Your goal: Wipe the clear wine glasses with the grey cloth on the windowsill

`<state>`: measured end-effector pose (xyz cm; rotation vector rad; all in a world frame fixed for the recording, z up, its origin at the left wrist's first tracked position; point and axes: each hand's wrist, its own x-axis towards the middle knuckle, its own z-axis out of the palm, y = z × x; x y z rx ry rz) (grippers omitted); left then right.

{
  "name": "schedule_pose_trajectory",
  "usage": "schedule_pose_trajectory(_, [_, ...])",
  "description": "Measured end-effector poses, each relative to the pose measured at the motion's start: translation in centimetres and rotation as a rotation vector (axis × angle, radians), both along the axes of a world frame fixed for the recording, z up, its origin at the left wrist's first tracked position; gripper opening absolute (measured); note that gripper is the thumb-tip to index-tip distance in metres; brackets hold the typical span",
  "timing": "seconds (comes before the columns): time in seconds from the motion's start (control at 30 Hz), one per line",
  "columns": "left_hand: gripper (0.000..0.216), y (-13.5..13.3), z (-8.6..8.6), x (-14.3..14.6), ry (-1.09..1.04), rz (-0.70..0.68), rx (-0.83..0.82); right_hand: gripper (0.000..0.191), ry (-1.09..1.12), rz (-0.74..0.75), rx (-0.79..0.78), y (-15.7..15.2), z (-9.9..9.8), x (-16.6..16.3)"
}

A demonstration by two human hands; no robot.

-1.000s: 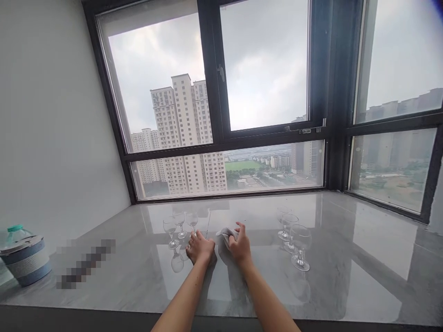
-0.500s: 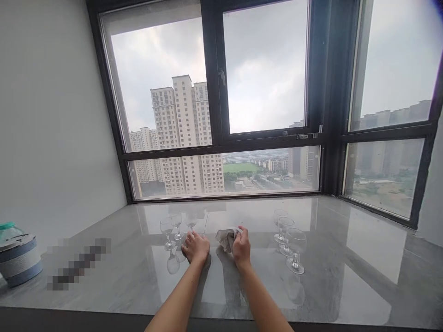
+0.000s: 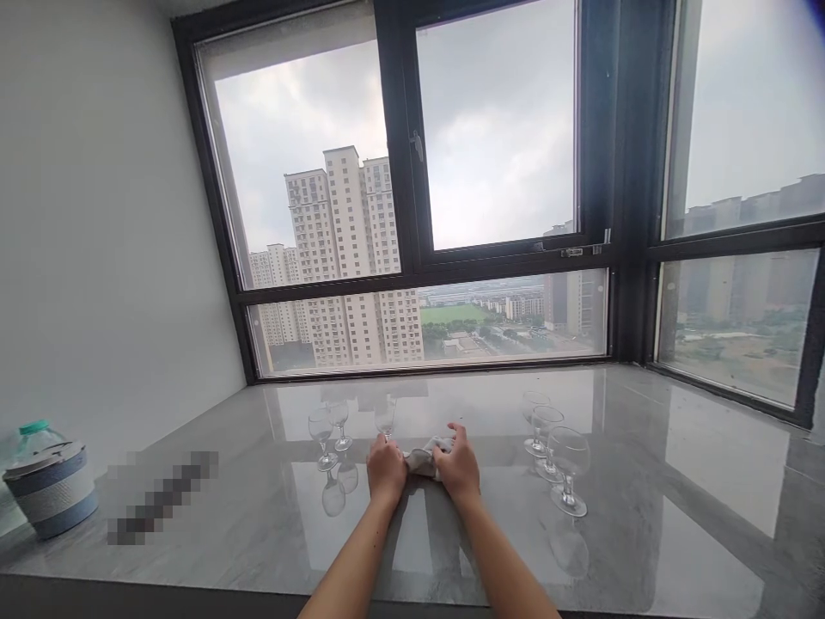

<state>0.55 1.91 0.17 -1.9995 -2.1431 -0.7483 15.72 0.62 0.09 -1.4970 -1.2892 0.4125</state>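
My left hand (image 3: 387,471) is closed round the lower part of a clear stemmed wine glass (image 3: 385,414), whose bowl rises above the fingers; its stem and foot are mostly hidden. In my right hand (image 3: 458,464) is a crumpled grey cloth (image 3: 422,462), which reaches across to the left hand. The right index finger points up, off the cloth. To the left of my hands stand two more glasses, a nearer one (image 3: 322,434) and a farther one (image 3: 341,423). On the right, three similar glasses are lined up, the nearest (image 3: 569,464) being the largest in view.
A shiny grey stone sill (image 3: 258,516) reflects the glasses. At the far left are a blue-and-white banded container (image 3: 55,490) and a bottle with a green cap (image 3: 33,427). A pixelated patch (image 3: 164,499) lies beside them. Dark-framed windows (image 3: 425,279) rise behind.
My left hand has lifted or slid the glass rightward, away from the other two, toward the cloth. Both hands are now closer together, and the view has shifted slightly.
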Motion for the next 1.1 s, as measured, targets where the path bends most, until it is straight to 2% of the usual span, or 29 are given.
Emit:
schedule_pose_trajectory(0.13, [0.029, -0.4, 0.2, 0.3, 0.039, -0.083, 0.025, 0.038, -0.358, 0.058, -0.025, -0.5, -0.1, -0.5])
schedule_pose_trajectory(0.2, [0.029, -0.5, 0.3, 0.4, 0.033, -0.075, 0.021, 0.045, -0.462, 0.056, 0.014, -0.7, -0.1, -0.7])
schedule_pose_trajectory(0.3, [0.029, -0.5, 0.4, 0.4, 0.022, -0.066, 0.014, 0.060, -0.533, 0.094, 0.065, -0.9, -0.2, -0.6])
schedule_pose_trajectory(0.37, [0.029, -0.5, 0.4, 0.5, 0.024, -0.061, 0.018, 0.065, -0.552, 0.161, 0.029, -1.0, -0.2, -0.6])
schedule_pose_trajectory(0.47, [0.028, -0.5, 0.5, 0.5, 0.032, -0.057, 0.037, 0.062, -0.556, 0.236, -0.069, -1.0, 0.0, -0.6])
schedule_pose_trajectory(0.53, [0.027, -0.5, 0.5, 0.5, 0.037, -0.068, 0.045, 0.053, -0.516, 0.243, -0.105, -1.0, 0.2, -0.6])
schedule_pose_trajectory(0.63, [0.025, -0.5, 0.5, 0.6, 0.030, -0.079, 0.049, 0.037, -0.413, 0.215, -0.153, -1.0, 0.5, -0.8])
schedule_pose_trajectory(0.77, [0.028, -0.6, 0.5, 0.8, 0.020, -0.065, 0.067, 0.037, -0.435, 0.155, -0.181, -1.0, 0.5, -0.8])
schedule_pose_trajectory(0.87, [0.034, -0.7, 0.6, 0.9, 0.013, -0.071, 0.085, 0.040, -0.489, 0.092, -0.160, -1.3, 0.5, -0.8])
schedule_pose_trajectory(0.93, [0.034, -0.6, 0.5, 1.0, 0.000, -0.082, 0.089, 0.044, -0.506, -0.017, -0.201, -1.6, 0.8, -0.8])
schedule_pose_trajectory(1.03, [0.025, -0.5, 0.3, 0.9, -0.010, -0.087, 0.084, 0.058, -0.518, -0.171, -0.279, -2.2, 1.2, -0.8])
schedule_pose_trajectory(1.1, [0.021, -0.4, 0.2, 0.8, 0.001, -0.087, 0.086, 0.058, -0.521, -0.145, -0.308, -2.4, 1.4, -0.8])
